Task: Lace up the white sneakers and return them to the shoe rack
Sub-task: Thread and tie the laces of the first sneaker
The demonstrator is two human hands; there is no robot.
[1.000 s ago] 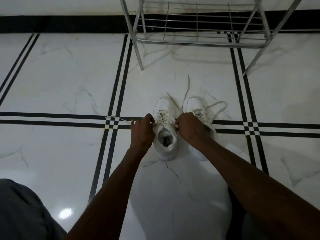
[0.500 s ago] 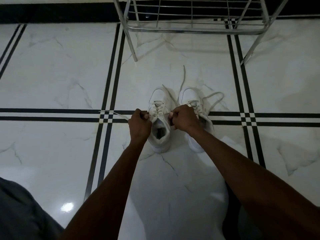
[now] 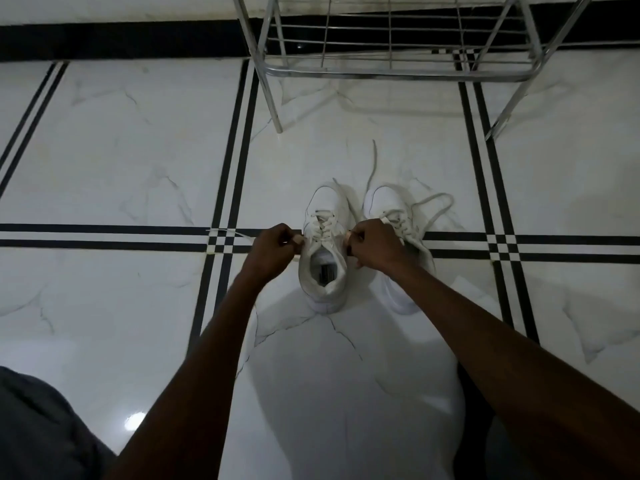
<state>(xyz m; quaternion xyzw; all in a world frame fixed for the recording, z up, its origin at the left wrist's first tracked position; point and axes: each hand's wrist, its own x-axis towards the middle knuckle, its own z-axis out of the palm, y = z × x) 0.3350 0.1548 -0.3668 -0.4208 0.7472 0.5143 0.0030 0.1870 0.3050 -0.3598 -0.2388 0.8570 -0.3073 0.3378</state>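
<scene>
Two white sneakers stand side by side on the marble floor, toes pointing away from me. The left sneaker (image 3: pixel 323 271) has laces crossed over its tongue. My left hand (image 3: pixel 273 251) pinches one lace end at the shoe's left side; that lace (image 3: pixel 228 233) trails out to the left over the black floor stripes. My right hand (image 3: pixel 375 245) pinches the other lace end at its right side and hides part of the right sneaker (image 3: pixel 391 206), whose loose laces (image 3: pixel 434 209) sprawl on the floor.
A chrome wire shoe rack (image 3: pixel 398 72) stands just beyond the sneakers, its lowest shelf bare, its front legs (image 3: pixel 273 102) on the floor. A black skirting band runs along the wall. My dark-clothed knee (image 3: pixel 41 427) is at the lower left.
Both hands stay at the left sneaker's laces, pulling slightly outward. The camera has tilted, so the view shifted a little; shoes and rack have not moved.
</scene>
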